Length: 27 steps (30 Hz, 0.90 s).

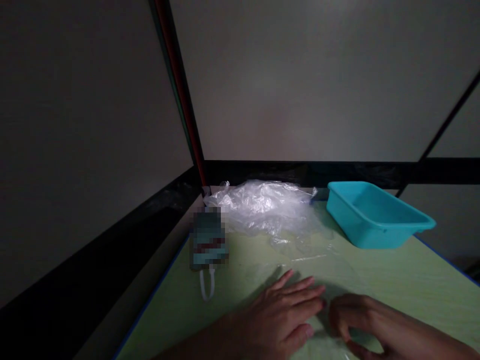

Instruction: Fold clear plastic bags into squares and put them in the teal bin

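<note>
From where I stand, the person's left hand (288, 310) is spread palm down over the table (416, 277), fingers apart and gripping nothing that I can see. The right hand (358, 315) curls just beside it, thumb bent toward the fingers; I cannot tell whether it pinches anything. The plastic (264, 202) is heaped at the back, against the wall (300, 100), and a thin clear sheet (309, 258) lies in front of it, toward the hands; its near end is too faint to follow.

That faintness is the likeliest trouble: film this clear could be missed, or two layers taken as one. If it clings to the heap, a hard pull might drag more along or tear it. The hands are also close enough to crowd each other.

On the left, a blurred item (209, 240) with a white loop (207, 285) sits near the table's edge, so a wide sweep could catch it. The tub (378, 220) stands at the back right, leaving more open surface between it and the right forearm.
</note>
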Available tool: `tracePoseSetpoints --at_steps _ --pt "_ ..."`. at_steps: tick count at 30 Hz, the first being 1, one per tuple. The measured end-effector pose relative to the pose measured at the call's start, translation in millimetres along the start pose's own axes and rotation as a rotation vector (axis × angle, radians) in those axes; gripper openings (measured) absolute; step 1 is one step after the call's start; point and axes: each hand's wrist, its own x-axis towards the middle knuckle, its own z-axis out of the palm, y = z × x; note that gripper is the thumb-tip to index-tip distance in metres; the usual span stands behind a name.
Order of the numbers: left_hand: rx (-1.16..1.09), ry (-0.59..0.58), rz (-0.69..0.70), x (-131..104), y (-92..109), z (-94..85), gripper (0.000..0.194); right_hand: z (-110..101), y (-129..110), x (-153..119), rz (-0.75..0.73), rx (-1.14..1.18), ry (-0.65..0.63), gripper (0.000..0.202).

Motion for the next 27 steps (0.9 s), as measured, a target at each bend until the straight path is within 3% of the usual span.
tracePoseSetpoints --at_steps 4,8,11,15,19,27 --pt "0.010 -0.045 0.054 1.2 1.1 3.5 0.045 0.9 6.2 -0.9 0.079 0.064 -0.113 0.026" --pt "0.002 -0.064 0.086 1.4 3.1 6.0 0.044 -2.2 2.4 2.0 0.094 0.174 -0.110 0.020" --pt "0.004 -0.071 0.102 0.9 4.1 5.5 0.041 -3.0 4.3 0.6 0.107 0.130 -0.083 0.015" --pt "0.023 -0.065 0.078 1.0 4.0 4.2 0.035 1.5 14.2 -6.6 0.023 0.049 -0.149 0.034" --pt "0.019 -0.051 0.059 1.6 3.0 5.2 0.031 9.5 18.3 -10.8 -0.059 0.035 -0.174 0.032" --pt "0.040 -0.031 0.061 1.7 3.1 6.8 0.027 8.8 3.1 -1.3 -0.060 0.006 -0.178 0.028"
